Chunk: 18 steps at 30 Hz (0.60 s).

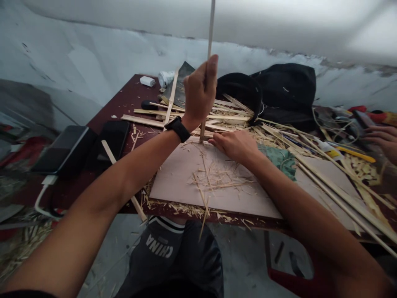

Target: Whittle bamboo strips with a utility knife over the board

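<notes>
My left hand [201, 92], with a dark watch at the wrist, is closed around a thin wooden strip [211, 29]. The strip stands nearly upright, its lower end by the far edge of a pale board [176, 178]. Close to that lower end, my right hand [236, 144] rests low over the board with its fingers curled together. What it grips, if anything, is hidden. Thin wood shavings [217, 178] lie scattered on the board between my forearms.
Long strips [145, 121] and shavings cover the table's back. Two phones [63, 147] lie left, one cabled. A black bag [287, 91] sits behind. At right are a yellow-handled tool [356, 153], a glue bottle [330, 150] and another person's hand [384, 138].
</notes>
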Available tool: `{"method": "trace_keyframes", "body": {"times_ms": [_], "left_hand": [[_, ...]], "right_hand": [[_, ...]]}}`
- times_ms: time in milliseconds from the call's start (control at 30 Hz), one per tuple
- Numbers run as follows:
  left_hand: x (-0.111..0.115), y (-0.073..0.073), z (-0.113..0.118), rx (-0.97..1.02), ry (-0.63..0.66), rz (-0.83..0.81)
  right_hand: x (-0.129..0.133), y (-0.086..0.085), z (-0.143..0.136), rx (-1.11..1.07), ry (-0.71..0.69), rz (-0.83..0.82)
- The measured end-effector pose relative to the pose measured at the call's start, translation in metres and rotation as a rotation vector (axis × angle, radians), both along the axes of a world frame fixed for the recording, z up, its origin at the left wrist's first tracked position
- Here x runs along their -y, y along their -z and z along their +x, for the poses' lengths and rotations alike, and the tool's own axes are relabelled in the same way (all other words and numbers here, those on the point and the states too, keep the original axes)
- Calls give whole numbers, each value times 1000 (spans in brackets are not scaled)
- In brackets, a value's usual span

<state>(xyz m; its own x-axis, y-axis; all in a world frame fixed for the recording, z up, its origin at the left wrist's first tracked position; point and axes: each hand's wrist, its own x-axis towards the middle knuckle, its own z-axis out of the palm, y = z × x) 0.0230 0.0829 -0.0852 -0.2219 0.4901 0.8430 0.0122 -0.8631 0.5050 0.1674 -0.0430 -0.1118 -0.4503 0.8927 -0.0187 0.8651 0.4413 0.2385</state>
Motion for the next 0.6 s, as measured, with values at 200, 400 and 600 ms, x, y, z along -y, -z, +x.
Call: {"method": "trace_keyframes", "body": {"times_ms": [200,400,600], "left_hand": [[28,-28,-10,-369,-154,197],[51,-12,1,-1135,-351,-59],[57,14,5,-1361,-438,-39]], "right_hand": [[3,-6,4,-43,-14,86],[5,1,0,-31,-139,40],[2,5,4,-30,-184,53]]}}
